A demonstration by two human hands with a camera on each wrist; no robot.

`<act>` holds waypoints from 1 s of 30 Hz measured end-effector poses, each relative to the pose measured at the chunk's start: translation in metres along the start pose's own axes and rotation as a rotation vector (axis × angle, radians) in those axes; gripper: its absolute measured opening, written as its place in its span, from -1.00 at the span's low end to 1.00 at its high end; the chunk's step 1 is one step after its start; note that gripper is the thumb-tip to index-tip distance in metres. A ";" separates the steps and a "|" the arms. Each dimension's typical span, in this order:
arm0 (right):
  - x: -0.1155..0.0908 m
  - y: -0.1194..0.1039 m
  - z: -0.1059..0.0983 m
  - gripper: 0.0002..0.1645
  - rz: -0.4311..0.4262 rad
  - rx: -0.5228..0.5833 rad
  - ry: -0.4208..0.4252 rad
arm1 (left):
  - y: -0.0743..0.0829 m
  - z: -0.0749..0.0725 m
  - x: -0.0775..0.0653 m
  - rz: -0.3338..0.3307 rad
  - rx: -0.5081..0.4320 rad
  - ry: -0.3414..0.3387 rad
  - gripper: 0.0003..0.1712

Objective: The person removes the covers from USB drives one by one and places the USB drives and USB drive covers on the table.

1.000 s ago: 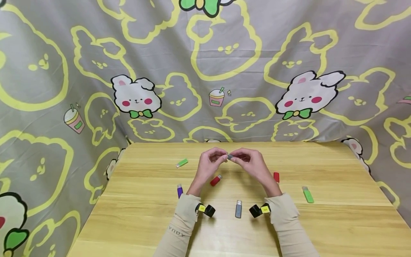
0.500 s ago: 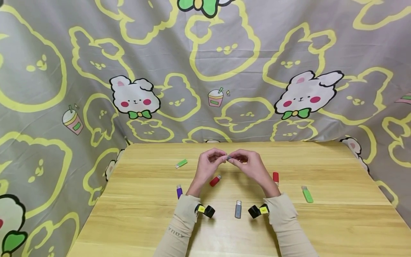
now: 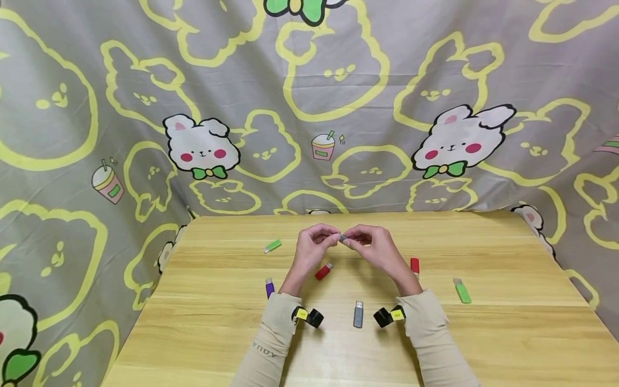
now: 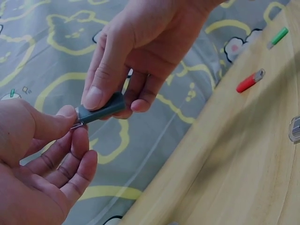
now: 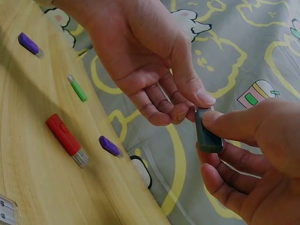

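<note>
A dark grey USB stick (image 3: 343, 238) is held between both hands over the far part of the table. My left hand (image 3: 313, 248) pinches its plug end, where a clear cap (image 4: 78, 125) shows at the fingertips in the left wrist view. On the grey body, my right hand (image 3: 376, 248) has its thumb on top and fingers beneath. The right wrist view shows the stick (image 5: 209, 136) pointing its plug end at the left hand (image 5: 154, 65). The left hand's other fingers curl loosely below the plug.
On the wooden table (image 3: 203, 333) lie another grey USB stick (image 3: 358, 314), red ones (image 3: 324, 271) (image 3: 415, 266), green ones (image 3: 273, 246) (image 3: 462, 291) and a purple one (image 3: 270, 288). A second purple stick (image 5: 110, 145) shows in the right wrist view. A patterned curtain (image 3: 271, 80) hangs behind.
</note>
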State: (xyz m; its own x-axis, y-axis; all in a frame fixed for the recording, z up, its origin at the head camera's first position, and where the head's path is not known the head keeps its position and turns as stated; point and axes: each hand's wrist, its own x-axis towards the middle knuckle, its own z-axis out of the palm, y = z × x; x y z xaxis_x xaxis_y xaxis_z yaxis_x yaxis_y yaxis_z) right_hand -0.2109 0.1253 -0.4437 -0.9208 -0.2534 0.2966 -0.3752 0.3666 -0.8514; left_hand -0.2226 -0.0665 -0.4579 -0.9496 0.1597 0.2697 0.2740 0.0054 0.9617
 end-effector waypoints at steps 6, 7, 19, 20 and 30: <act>0.000 0.000 0.001 -0.88 -0.005 0.005 -0.003 | 0.001 -0.001 0.000 -0.006 0.016 0.007 -0.89; 0.000 0.001 0.000 -0.88 -0.007 -0.003 -0.003 | 0.002 -0.003 0.001 -0.013 0.015 0.018 -0.88; -0.004 0.009 -0.012 -0.88 0.047 -0.013 0.013 | 0.009 -0.026 0.006 -0.037 -0.020 0.128 -0.90; -0.004 0.009 -0.012 -0.88 0.050 -0.007 0.005 | 0.010 -0.024 0.006 -0.039 -0.016 0.119 -0.90; 0.000 0.011 -0.010 -0.88 0.044 0.034 0.019 | 0.034 -0.022 -0.004 -0.011 -0.006 0.133 -0.90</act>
State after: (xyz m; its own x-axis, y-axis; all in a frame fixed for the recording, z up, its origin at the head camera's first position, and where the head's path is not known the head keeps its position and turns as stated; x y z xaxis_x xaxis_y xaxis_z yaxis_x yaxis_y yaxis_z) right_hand -0.2155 0.1386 -0.4486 -0.9382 -0.2205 0.2667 -0.3310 0.3466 -0.8777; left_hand -0.2129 -0.0886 -0.4250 -0.9644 0.0273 0.2632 0.2633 0.0009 0.9647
